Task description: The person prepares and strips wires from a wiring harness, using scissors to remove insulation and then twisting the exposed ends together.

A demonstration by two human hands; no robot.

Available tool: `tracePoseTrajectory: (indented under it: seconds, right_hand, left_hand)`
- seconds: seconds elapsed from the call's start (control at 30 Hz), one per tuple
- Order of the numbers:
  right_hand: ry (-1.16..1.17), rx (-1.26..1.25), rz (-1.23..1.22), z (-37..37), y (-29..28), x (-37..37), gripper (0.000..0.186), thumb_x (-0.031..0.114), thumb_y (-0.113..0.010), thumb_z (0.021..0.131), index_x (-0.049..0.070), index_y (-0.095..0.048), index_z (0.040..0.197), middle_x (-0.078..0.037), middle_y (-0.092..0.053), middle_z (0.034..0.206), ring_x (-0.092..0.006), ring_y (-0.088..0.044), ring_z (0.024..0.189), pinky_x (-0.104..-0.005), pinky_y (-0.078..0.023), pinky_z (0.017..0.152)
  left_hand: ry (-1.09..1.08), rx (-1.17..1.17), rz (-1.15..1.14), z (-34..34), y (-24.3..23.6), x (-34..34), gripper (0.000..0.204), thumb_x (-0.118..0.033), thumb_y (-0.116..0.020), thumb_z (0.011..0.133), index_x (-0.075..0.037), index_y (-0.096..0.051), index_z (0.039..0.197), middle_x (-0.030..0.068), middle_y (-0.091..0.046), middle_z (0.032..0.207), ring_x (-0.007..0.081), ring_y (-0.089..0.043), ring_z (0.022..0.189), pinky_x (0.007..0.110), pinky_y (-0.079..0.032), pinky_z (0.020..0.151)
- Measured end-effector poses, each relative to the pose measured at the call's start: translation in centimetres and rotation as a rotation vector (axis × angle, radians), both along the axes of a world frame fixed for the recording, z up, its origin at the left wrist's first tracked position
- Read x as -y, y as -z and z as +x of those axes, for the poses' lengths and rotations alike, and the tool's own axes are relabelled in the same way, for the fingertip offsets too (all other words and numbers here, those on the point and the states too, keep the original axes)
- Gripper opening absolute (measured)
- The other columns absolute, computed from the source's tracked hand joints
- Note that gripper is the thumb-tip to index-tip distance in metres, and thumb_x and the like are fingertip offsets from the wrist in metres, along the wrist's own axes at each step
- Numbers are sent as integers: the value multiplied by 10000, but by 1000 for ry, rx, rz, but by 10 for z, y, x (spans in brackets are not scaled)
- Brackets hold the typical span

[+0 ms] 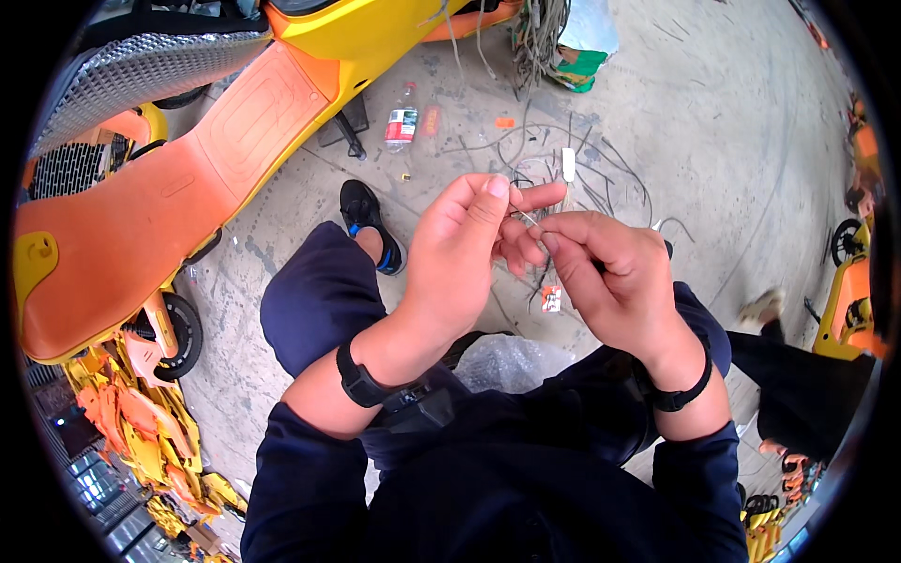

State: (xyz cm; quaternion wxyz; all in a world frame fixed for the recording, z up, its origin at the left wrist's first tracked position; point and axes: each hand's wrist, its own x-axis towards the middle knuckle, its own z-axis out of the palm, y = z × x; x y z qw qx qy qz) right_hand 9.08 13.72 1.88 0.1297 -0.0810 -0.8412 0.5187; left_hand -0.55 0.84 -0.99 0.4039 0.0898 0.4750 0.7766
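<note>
Between my two hands runs a thin, light-coloured wire [528, 218]. My left hand [457, 239] pinches one end of it between thumb and index finger, its other fingers partly curled behind. My right hand [615, 272] grips the wire just to the right, with thumb and forefinger pressed together. Both hands are held above my lap, close together, their fingertips almost meeting. Just beyond them is a white, flat rectangular piece [568, 164]. Below the fingers a small orange-and-white tag [551, 299] shows. How the wire continues behind my fingers is hidden.
An orange-and-yellow scooter [225, 141] lies along the left. On the floor ahead are a plastic bottle [401, 120], loose grey cable pieces [615, 169] and a hanging wire bundle [539, 47]. Bubble wrap [511, 363] lies near my lap. A person in dark clothes [807, 385] is at the right.
</note>
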Motion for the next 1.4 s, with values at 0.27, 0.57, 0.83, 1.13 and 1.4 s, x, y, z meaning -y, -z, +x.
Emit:
tracePoseTrajectory:
  seconds: [0.27,0.57,0.83,1.13,1.4]
  right_hand:
    - [-22,-42,40,9,19,-10,179,-12,-585,783,30,-628,952,-147,-643,773,-307,-635,634,-339,-503,542]
    - [-40,-152,-72,3,15,-7,185,70,-578,855,45,-618,1034,-116,-649,778,-255,-648,646,-299,-495,553]
    - [12,-96,-55,4,20,2,123,89,-579,857,34,-598,966,-152,-641,789,-326,-634,665,-369,-501,563]
    - [-56,60,-251,5,24,-3,165,162,-561,912,17,-589,985,-89,-593,768,-180,-556,660,-296,-448,621]
    - [5,71,-282,7,35,-10,114,41,-541,869,29,-570,979,-126,-533,726,-167,-467,618,-296,-434,590]
  left_hand:
    - [-53,92,-84,0,-6,-10,170,-218,-426,983,-64,-499,974,215,-610,1115,111,-565,667,223,-443,603]
    - [53,-37,-46,4,25,7,208,-208,-400,990,-17,-479,1007,132,-631,896,157,-614,735,272,-488,642]
    - [126,-101,-13,-2,21,8,177,-161,-453,973,4,-515,979,120,-630,943,174,-629,803,306,-522,747]
    - [40,-798,-277,1,24,4,121,-24,-526,883,29,-613,948,135,-656,982,211,-631,858,308,-493,791]
    - [125,-753,-385,-2,6,-9,204,-90,-548,906,12,-633,1060,122,-669,997,153,-628,891,274,-483,791]
